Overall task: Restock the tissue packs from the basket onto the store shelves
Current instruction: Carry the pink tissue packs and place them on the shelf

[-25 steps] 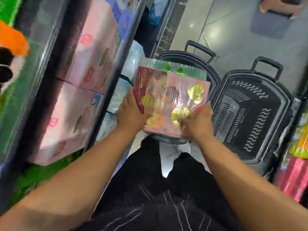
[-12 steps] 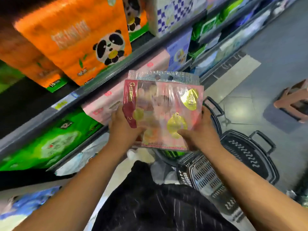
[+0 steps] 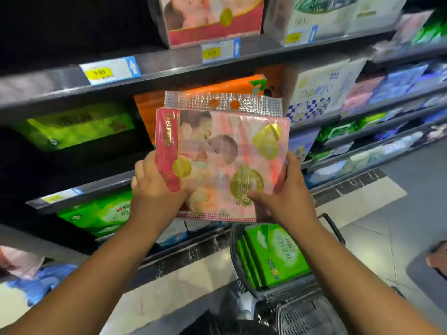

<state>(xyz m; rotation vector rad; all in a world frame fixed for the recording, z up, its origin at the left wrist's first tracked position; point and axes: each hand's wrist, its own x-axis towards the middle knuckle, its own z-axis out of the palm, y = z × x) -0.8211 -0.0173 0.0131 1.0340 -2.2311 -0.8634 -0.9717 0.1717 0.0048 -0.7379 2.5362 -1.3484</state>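
I hold a pink tissue pack (image 3: 225, 151) with a silver handle strip upright in front of the store shelves (image 3: 169, 68). My left hand (image 3: 154, 189) grips its lower left edge, and my right hand (image 3: 283, 197) grips its lower right corner. Below it, the dark basket (image 3: 234, 250) on the floor holds green tissue packs (image 3: 273, 255). A matching pink pack (image 3: 212, 20) stands on the top shelf, above a price tag.
Orange (image 3: 217, 88), green (image 3: 79, 126) and white checked packs (image 3: 319, 90) fill the middle shelves. A dark gap sits on the top shelf at the left. A second dark basket (image 3: 307, 315) stands in front of the first one. Grey floor tiles spread out to the right.
Both hands have lifted the pink pack from basket height up to the middle shelf level. The view has tilted up from the floor to the shelves.
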